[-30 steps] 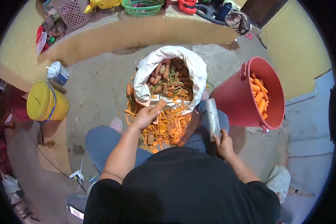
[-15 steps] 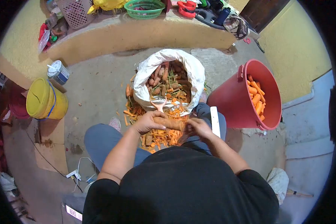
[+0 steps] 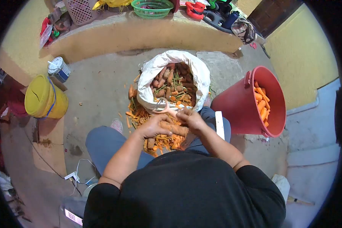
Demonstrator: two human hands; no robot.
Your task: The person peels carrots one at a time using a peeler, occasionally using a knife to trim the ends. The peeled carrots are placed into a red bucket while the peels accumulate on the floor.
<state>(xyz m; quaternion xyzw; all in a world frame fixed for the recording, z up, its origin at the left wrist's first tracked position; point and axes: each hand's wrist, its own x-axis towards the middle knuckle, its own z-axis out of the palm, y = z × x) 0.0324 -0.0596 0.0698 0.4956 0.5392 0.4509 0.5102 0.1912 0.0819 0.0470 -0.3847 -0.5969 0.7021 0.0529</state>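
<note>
My left hand (image 3: 154,126) is wrapped round a thick, brownish unpeeled carrot (image 3: 175,129), which points to the right over a heap of orange peelings (image 3: 166,142). My right hand (image 3: 191,118) is closed beside the handle of a pale pink peeler (image 3: 165,109), above the carrot's right end. The peeler's forked head lies over the near rim of an open white sack (image 3: 143,88). Inside the sack are several unpeeled carrots (image 3: 161,80), green stems and peelings.
A red bucket (image 3: 231,97) with peeled carrots (image 3: 260,102) leans at the right. At the left stand a yellow bucket (image 3: 59,104) and a small tub (image 3: 60,72). A white strip (image 3: 219,125) lies on my right thigh. Behind the sack runs a low ledge (image 3: 140,36).
My right hand has moved up and left from the carrot's right end to the peeler handle. The carrot now tilts slightly down to the right.
</note>
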